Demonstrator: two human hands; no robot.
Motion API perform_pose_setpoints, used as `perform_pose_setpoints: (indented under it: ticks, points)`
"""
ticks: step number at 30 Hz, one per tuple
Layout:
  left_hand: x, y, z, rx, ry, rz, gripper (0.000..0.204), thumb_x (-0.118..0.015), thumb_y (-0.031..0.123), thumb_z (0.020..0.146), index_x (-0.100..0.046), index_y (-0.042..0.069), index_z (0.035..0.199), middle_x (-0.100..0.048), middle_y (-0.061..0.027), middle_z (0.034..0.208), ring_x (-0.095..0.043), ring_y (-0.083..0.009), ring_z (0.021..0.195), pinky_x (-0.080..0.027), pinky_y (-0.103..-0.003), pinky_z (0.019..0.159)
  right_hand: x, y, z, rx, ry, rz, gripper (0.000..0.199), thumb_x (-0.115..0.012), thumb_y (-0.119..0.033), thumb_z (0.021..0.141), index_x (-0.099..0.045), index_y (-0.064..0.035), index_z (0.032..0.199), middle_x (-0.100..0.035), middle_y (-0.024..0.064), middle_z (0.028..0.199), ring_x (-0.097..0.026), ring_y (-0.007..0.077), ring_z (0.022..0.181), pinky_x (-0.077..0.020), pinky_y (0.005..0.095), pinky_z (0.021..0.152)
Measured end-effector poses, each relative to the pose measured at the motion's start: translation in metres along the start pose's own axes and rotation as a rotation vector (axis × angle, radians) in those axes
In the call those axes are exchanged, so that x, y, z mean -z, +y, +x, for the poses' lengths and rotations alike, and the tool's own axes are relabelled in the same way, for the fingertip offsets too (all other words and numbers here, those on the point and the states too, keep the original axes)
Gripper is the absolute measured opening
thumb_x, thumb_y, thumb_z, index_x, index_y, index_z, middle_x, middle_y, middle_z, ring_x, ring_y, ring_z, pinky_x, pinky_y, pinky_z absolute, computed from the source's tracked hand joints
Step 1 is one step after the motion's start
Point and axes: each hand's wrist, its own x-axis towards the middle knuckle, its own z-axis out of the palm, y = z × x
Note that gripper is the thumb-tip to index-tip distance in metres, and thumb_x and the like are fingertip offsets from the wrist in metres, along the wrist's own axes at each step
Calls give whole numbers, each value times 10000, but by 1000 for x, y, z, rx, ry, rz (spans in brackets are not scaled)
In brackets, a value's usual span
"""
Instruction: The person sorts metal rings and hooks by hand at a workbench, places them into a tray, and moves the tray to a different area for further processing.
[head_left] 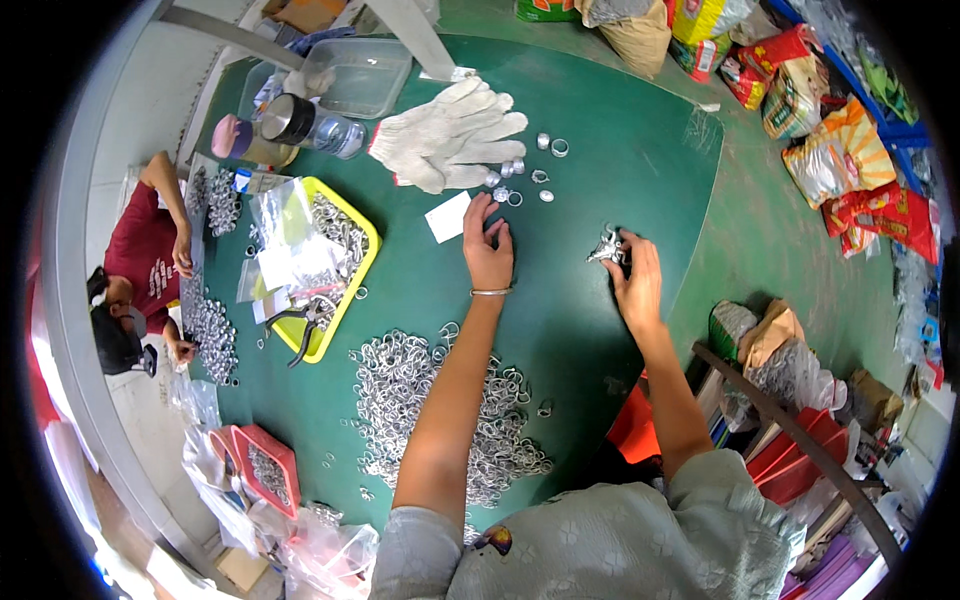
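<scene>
My right hand (638, 284) has its thumb and fingertips closed about a small cluster of shiny silver metal rings (605, 246) on the green table. The exact shape of those pieces is too small to make out. My left hand (489, 253), with a bracelet at its wrist, rests with bent fingers, the thumb apart from them. Just beyond its fingertips are several loose silver rings (515, 199), some stacked together. A white card (448, 217) lies left of this hand. Under my left forearm spreads a large pile of metal rings (410, 400), partly hidden by the arm.
White work gloves (450, 137), a bottle (335, 134) and a clear plastic tub (372, 77) stand at the back. A yellow tray (372, 245) holds rings, bags and black-handled pliers (307, 325). At far left a person (140, 260) handles other ring piles. Bags line the right floor.
</scene>
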Motion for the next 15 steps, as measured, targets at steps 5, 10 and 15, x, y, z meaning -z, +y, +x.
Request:
perform_pose_setpoints:
  ticks: [5,10,15]
  points:
    - [1,15,-12,66,-22,14,457,-514,-110,762,-450,47,1186,-420,-74,1246,-500,-176,1048,-451,-259,822,-1,-3,0,-130,-31,154,404,-697,-6,657,-538,-1,1028,-482,115,808,-484,240,721,-423,322,650]
    - [-13,30,-63,233,-90,-216,354,-518,-59,808,-480,11,1153,-516,-75,1107,-540,-155,953,-463,-262,810,-11,17,-10,-354,-2,661,372,-662,63,702,-543,-4,1048,-558,60,914,-537,116,774,-452,232,646]
    - [-18,63,-85,545,-204,-461,313,-532,62,860,-480,-7,1161,-559,-85,1051,-563,-160,939,-473,-267,792,3,-14,-16,-787,-365,1544,270,-582,-47,820,-530,25,1075,-595,92,948,-554,117,802,-467,224,709]
